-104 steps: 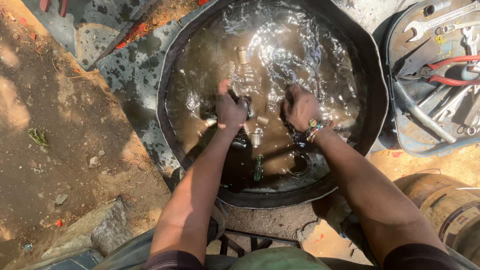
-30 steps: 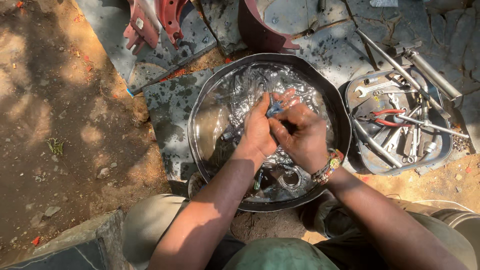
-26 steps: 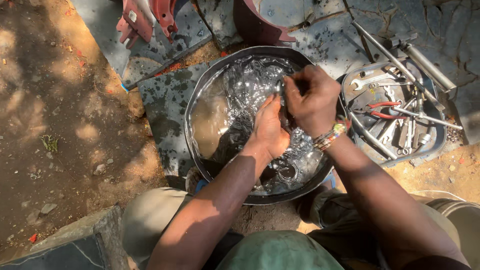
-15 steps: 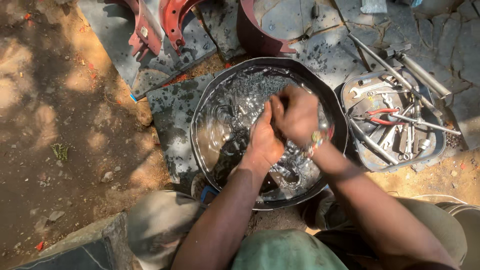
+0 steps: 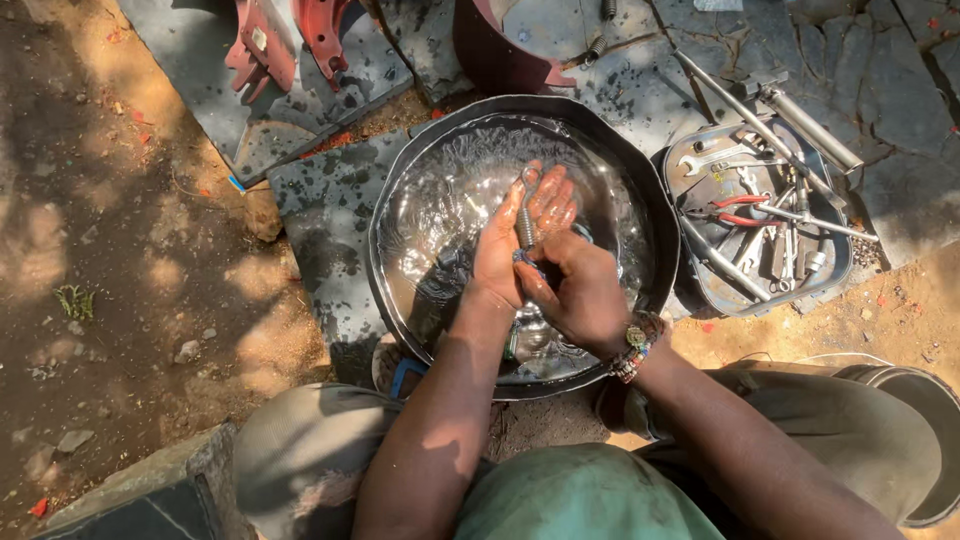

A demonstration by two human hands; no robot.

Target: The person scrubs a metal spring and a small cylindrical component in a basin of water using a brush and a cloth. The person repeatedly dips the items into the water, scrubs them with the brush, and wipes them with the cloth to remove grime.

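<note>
A round black basin holds rippling, cloudy liquid. Over it my left hand lies palm up with a metal coil spring resting along the palm. My right hand is closed around the lower end of the spring, right against the left palm. A beaded bracelet sits on my right wrist. More dark metal parts lie under the liquid near the basin's near side, only dimly visible.
A grey tray of wrenches, red-handled pliers and rods sits to the right of the basin. Red metal parts lie at the back left, a dark red drum behind the basin. Bare dirt is on the left, a stone block by my knee.
Earlier both hands were down in the liquid. They have risen above it, and the left hand has turned palm up with the spring on it, the right gripping its end.
</note>
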